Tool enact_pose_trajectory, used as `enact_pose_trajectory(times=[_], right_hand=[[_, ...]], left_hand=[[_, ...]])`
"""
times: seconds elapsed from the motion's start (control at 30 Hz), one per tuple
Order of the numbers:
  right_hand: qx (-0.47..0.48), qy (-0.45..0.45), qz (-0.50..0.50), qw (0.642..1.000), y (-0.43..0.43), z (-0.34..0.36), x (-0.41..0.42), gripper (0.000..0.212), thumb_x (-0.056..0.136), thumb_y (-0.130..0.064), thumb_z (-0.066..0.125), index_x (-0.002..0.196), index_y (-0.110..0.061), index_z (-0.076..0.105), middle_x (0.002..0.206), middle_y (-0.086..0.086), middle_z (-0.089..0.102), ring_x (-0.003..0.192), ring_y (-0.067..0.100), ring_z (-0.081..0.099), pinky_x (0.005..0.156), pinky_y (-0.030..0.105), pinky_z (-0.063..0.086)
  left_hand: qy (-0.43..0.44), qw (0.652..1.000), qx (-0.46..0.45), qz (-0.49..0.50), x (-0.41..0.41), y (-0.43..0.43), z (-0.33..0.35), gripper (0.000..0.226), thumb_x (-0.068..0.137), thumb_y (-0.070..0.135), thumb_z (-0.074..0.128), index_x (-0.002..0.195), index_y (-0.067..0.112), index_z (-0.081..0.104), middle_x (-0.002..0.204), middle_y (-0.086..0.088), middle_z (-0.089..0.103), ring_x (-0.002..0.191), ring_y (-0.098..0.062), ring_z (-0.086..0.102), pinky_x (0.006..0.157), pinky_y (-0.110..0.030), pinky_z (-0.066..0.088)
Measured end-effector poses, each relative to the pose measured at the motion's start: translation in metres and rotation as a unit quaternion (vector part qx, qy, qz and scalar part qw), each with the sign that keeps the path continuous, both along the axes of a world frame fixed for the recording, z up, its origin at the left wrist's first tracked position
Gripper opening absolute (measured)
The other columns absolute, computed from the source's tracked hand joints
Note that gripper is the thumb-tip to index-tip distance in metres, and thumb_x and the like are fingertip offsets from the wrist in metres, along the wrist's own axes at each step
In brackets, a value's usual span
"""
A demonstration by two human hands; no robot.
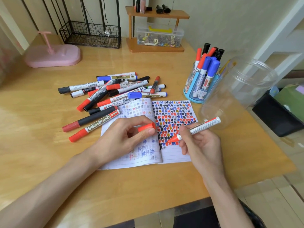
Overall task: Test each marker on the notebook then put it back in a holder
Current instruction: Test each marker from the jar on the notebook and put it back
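- We are gripping the marker (197,127) in our right hand (199,145), tip touching the notebook (174,155).
- Our left hand (121,137) is pinching the cap (146,127) alongside.
- Open counter (131,186) is stretching toward the near edge.

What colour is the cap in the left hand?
Red-orange; the marker cap, pinched by the left hand, shows best in the head view.

left hand (121,137) palm down, thumb and fingers pinching cap (146,127), left forearm (54,178) off to 7 o'clock; right hand (201,146) at its 3 o'clock, gripping marker (199,126) pen-style, tip toward 8 o'clock, right forearm (227,195) out to 5 o'clock
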State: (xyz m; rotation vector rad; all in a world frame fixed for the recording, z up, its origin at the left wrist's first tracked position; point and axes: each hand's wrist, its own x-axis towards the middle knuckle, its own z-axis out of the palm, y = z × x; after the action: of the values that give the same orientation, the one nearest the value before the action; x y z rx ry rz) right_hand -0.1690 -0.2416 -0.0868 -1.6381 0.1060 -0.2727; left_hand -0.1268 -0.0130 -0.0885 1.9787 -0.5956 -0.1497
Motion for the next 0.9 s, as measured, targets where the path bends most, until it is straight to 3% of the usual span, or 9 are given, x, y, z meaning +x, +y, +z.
enact_pose_trajectory(times=[0.1, 0.27, 0.37, 0.5, 0.73, 0.8, 0.9], right_hand=[[-0.018, -0.005, 0.006, 1.0, 0.0, -0.003, 0.001, 0.02, 0.097, -0.016, 0.071, 0.077, -0.014, 0.066, 0.057, -0.001, 0.063, 0.05, 0.01, 0.056, 0.051, 0.021, 0.044], [-0.066, -0.016, 0.028, 0.997, -0.001, -0.01, 0.0, 0.016, 0.095, -0.018, 0.073, 0.081, -0.019, 0.067, 0.061, -0.002, 0.067, 0.054, 0.011, 0.062, 0.056, 0.024, 0.048], [-0.07, -0.019, 0.029, 0.997, -0.002, -0.013, 0.001, 0.015, 0.095, -0.018, 0.074, 0.082, -0.021, 0.068, 0.063, -0.002, 0.069, 0.057, 0.012, 0.064, 0.056, 0.027, 0.049], [-0.085, -0.024, 0.035, 0.996, -0.003, -0.014, 0.0, 0.015, 0.096, -0.018, 0.074, 0.083, -0.02, 0.068, 0.065, 0.0, 0.069, 0.059, 0.016, 0.065, 0.056, 0.03, 0.05], [-0.092, -0.031, 0.023, 0.995, -0.005, -0.017, 0.001, 0.014, 0.096, -0.026, 0.074, 0.084, -0.025, 0.067, 0.068, 0.001, 0.07, 0.062, 0.019, 0.066, 0.056, 0.032, 0.051], [-0.077, -0.03, 0.023, 0.996, -0.005, -0.015, 0.001, 0.014, 0.096, -0.022, 0.074, 0.083, -0.021, 0.067, 0.067, 0.0, 0.069, 0.061, 0.017, 0.065, 0.056, 0.029, 0.049], [-0.103, -0.031, 0.045, 0.993, -0.004, -0.018, 0.0, 0.012, 0.096, -0.016, 0.074, 0.087, -0.02, 0.068, 0.07, 0.0, 0.071, 0.063, 0.02, 0.066, 0.058, 0.032, 0.052]], left_hand=[[-0.025, 0.999, 0.032, -0.001, 0.003, 0.006, 0.003, 0.022, 0.104, 0.045, 0.057, 0.106, 0.03, 0.072, 0.089, 0.0, 0.077, 0.049, -0.022, 0.051, 0.048, -0.042, 0.047], [-0.019, 1.0, 0.022, -0.001, 0.003, 0.006, 0.006, 0.02, 0.104, 0.042, 0.057, 0.103, 0.029, 0.072, 0.098, 0.005, 0.08, 0.046, -0.017, 0.046, 0.045, -0.041, 0.046], [-0.009, 1.0, 0.011, 0.0, 0.002, 0.006, 0.006, 0.018, 0.104, 0.039, 0.058, 0.101, 0.028, 0.071, 0.097, 0.003, 0.08, 0.046, -0.011, 0.041, 0.046, -0.039, 0.044], [-0.012, 1.0, 0.018, 0.002, 0.002, 0.006, 0.006, 0.017, 0.104, 0.041, 0.057, 0.1, 0.03, 0.071, 0.096, 0.001, 0.08, 0.048, -0.021, 0.043, 0.048, -0.045, 0.045], [-0.003, 1.0, 0.013, 0.002, 0.002, 0.006, 0.006, 0.02, 0.104, 0.04, 0.057, 0.103, 0.026, 0.073, 0.097, 0.002, 0.08, 0.048, -0.02, 0.043, 0.049, -0.044, 0.044], [-0.004, 1.0, 0.018, 0.003, 0.003, 0.006, 0.006, 0.021, 0.104, 0.041, 0.058, 0.104, 0.027, 0.073, 0.093, -0.002, 0.079, 0.049, -0.025, 0.045, 0.05, -0.047, 0.044], [-0.006, 1.0, 0.013, 0.001, 0.002, 0.004, 0.006, 0.018, 0.104, 0.038, 0.058, 0.103, 0.028, 0.072, 0.098, 0.005, 0.08, 0.049, -0.027, 0.045, 0.049, -0.047, 0.045]])
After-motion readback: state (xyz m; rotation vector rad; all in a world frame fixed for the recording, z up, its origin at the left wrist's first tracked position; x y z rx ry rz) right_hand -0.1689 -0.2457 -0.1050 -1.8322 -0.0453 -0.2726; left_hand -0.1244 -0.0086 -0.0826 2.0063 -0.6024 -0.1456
